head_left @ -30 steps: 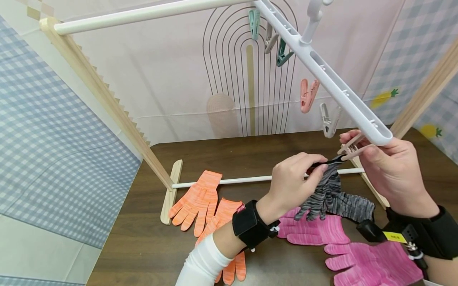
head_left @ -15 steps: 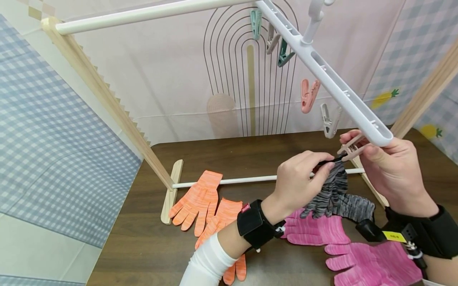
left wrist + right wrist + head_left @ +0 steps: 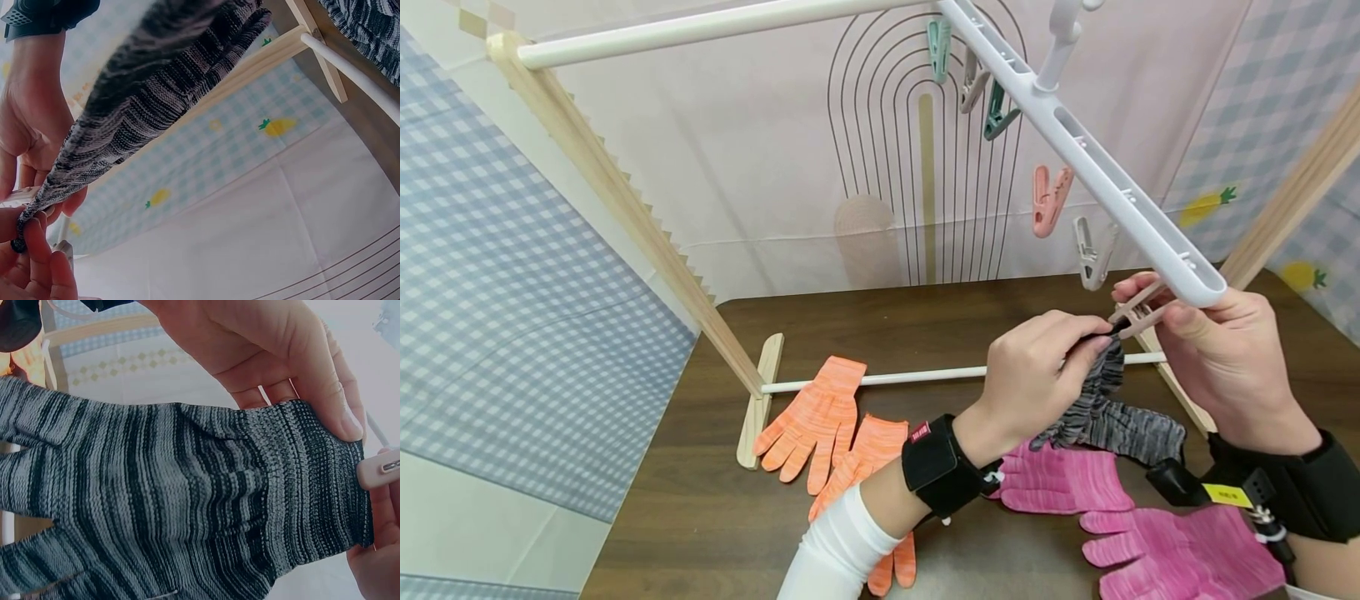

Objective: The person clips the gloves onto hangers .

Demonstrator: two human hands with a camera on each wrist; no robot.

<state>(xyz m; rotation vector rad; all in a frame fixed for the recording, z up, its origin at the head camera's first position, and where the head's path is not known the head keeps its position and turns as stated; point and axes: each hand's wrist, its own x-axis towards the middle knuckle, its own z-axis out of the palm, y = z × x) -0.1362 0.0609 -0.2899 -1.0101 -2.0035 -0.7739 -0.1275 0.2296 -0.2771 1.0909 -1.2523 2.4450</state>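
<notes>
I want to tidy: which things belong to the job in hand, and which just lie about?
Likely in the job: held gray-striped glove, held beige clothespin, white hanger.

Seemingly idle: two orange gloves, two pink gloves, other gray-striped glove, unused hanging clothespins.

Brown tabletop [image 3: 700, 517], pale backdrop [image 3: 760, 158], blue checked cloth [image 3: 512, 250]

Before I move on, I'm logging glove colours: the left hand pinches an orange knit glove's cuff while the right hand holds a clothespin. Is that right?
Not quite: the right wrist view shows the knit glove black and grey, not orange. The left hand does pinch its cuff, and the right hand holds a clothespin.
</notes>
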